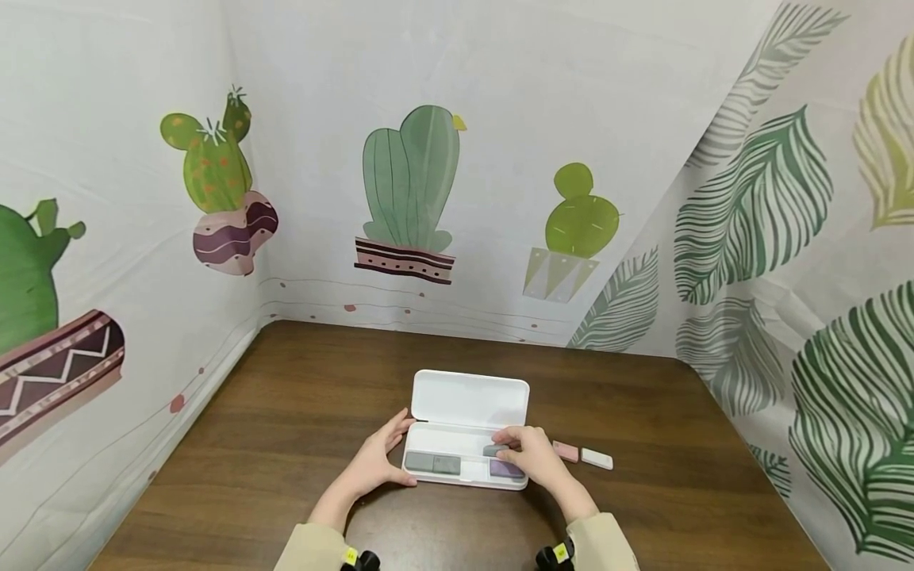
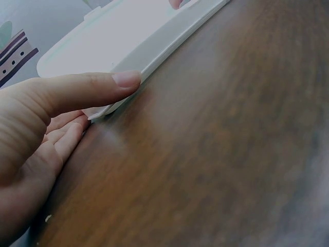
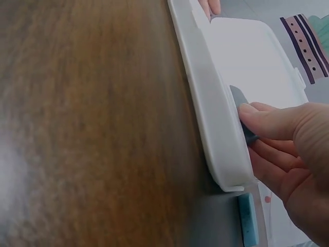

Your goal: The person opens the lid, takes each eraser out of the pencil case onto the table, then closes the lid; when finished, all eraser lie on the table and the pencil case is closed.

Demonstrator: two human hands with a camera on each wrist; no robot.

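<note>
A white case (image 1: 467, 400) lies open in the middle of the brown table (image 1: 286, 412), its lid tipped back. My left hand (image 1: 389, 458) grips the case's left end; in the left wrist view its thumb (image 2: 103, 85) presses on the case's rim (image 2: 164, 43). My right hand (image 1: 516, 449) pinches a dark grey eraser (image 1: 494, 450) over the case's right part, with the thumb (image 3: 267, 121) on the eraser (image 3: 237, 96). Inside lie two grey erasers (image 1: 432, 462) on the left and a purple one (image 1: 505, 469) at the front right.
A pink eraser (image 1: 565, 451) and a white eraser (image 1: 596, 458) lie on the table just right of the case. Cloth walls printed with cacti (image 1: 410, 190) and leaves (image 1: 757, 206) close in the table on the left, back and right.
</note>
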